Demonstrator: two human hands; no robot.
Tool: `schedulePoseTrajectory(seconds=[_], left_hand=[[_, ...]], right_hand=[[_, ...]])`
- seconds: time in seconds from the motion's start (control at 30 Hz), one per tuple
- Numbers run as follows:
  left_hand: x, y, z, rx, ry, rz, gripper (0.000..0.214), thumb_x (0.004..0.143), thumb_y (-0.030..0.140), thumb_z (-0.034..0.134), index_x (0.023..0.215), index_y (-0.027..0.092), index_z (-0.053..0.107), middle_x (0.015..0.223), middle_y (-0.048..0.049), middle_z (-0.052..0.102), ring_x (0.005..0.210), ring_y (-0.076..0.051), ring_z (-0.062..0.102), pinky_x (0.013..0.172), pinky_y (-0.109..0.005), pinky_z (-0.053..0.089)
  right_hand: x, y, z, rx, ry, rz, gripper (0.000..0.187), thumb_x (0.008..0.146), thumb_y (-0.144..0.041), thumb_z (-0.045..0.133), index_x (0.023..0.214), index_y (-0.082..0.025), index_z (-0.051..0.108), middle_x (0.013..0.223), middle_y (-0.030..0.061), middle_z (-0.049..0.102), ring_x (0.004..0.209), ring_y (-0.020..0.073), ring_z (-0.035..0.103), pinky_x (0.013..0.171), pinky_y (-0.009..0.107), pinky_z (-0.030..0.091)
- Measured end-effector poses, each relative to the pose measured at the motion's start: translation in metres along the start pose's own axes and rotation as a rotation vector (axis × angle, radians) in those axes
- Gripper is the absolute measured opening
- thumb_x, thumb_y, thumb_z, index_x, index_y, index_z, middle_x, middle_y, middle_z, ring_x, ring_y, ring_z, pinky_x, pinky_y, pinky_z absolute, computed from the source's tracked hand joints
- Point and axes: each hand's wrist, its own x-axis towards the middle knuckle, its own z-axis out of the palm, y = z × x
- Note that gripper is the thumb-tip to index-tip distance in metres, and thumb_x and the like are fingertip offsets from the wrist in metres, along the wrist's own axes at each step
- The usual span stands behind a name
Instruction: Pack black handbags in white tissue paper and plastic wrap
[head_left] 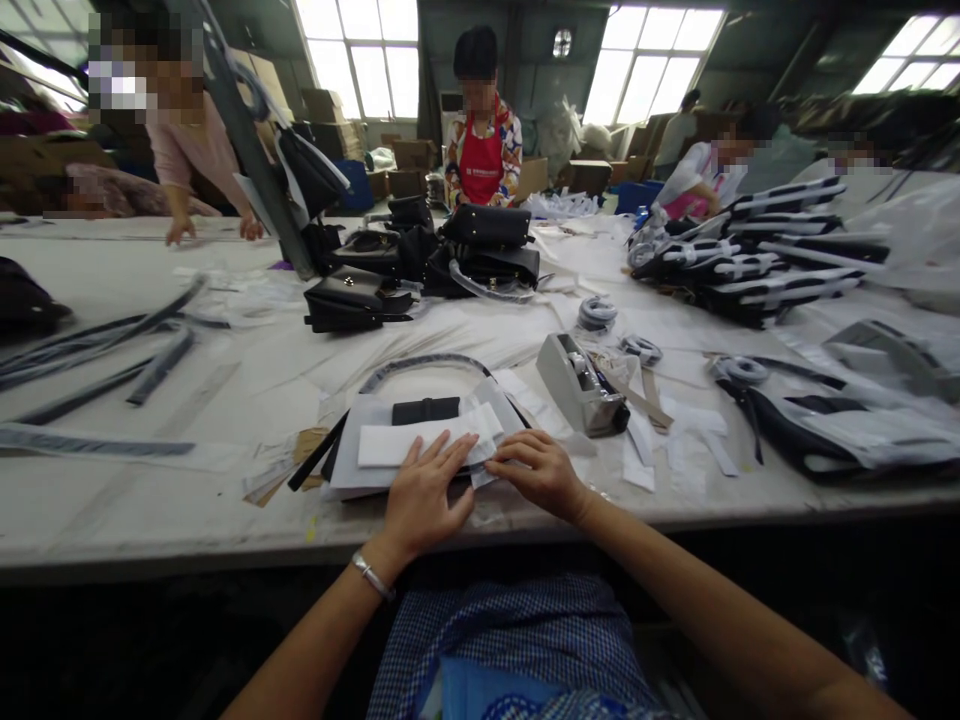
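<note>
A black handbag lies flat before me under a white sheet (358,424), its wrapped handle (427,364) arching away from me. On top are a folded white pad (386,446) and a small black piece (425,410). My left hand (429,495) rests on the pad, palm down with fingers stretched out. At the pad's right end, my right hand (541,472) has its fingers bent and pinched together beside a clear strip (484,478). What its fingertips grip is hidden. A grey tape dispenser (574,385) stands just beyond my right hand.
Black bags (360,295) are grouped at mid-table, with a stack of wrapped bags (780,250) farther right. Wrapped straps (165,365) lie left; another bag (840,430) lies right. A slanted post (262,150) rises at left. Several people work across the table (225,520).
</note>
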Motion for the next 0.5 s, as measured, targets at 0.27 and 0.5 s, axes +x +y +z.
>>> schedulePoseTrajectory(seconds=[0.27,0.5], left_hand=[[0.005,0.001,0.016,0.111,0.102,-0.027,0.044,0.099,0.041,0.05,0.143,0.033,0.046,0.143,-0.0026,0.054,0.137,-0.028,0.046,0.116,-0.059,0.031],[0.002,-0.001,0.026,0.192,0.159,0.011,0.045,0.099,0.032,0.05,0.144,0.034,0.044,0.142,0.0013,0.054,0.135,-0.026,0.048,0.115,-0.059,0.033]], right_hand=[[-0.01,-0.007,-0.001,-0.013,0.016,-0.052,0.021,0.099,-0.015,0.059,0.113,-0.026,0.07,0.099,0.0023,0.073,0.099,0.0189,0.065,0.088,0.036,0.05],[-0.04,-0.024,-0.003,0.058,-0.247,0.004,0.03,0.099,-0.008,0.051,0.128,-0.009,0.061,0.124,0.0132,0.066,0.113,0.0274,0.061,0.095,0.044,0.055]])
